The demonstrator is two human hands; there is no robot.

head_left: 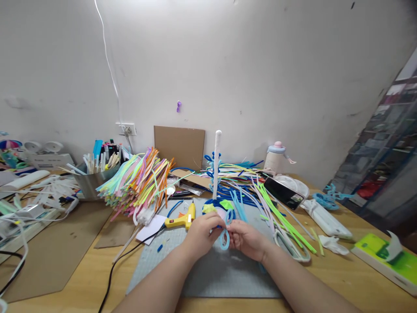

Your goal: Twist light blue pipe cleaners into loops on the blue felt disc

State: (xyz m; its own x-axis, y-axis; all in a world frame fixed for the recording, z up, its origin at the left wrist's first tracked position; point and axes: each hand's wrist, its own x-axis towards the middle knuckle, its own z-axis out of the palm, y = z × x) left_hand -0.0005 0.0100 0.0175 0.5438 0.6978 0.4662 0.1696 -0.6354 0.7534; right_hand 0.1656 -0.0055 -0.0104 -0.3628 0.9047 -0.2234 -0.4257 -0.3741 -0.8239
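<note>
A light blue pipe cleaner (224, 241) bent into two loops is pinched between my left hand (203, 232) and my right hand (246, 238). The fingertips of both hands meet at its middle, one loop above and one below. Just behind them stands a craft piece with a round blue, yellow-green and pink base (226, 204) and an upright white fuzzy stem (216, 167). Dark blue curled pipe cleaners (210, 174) show behind the stem. To the left of my left hand lies a yellow glue gun (182, 219) on the grey cutting mat (156, 265).
A big bundle of coloured pipe cleaners (137, 187) lies left, by a metal pot (93, 184) of sticks. Green pipe cleaners (286, 221), scissors (291, 248), a phone (283, 191) and a green box (387, 261) lie right. The glue gun's black cord (112, 269) crosses the table.
</note>
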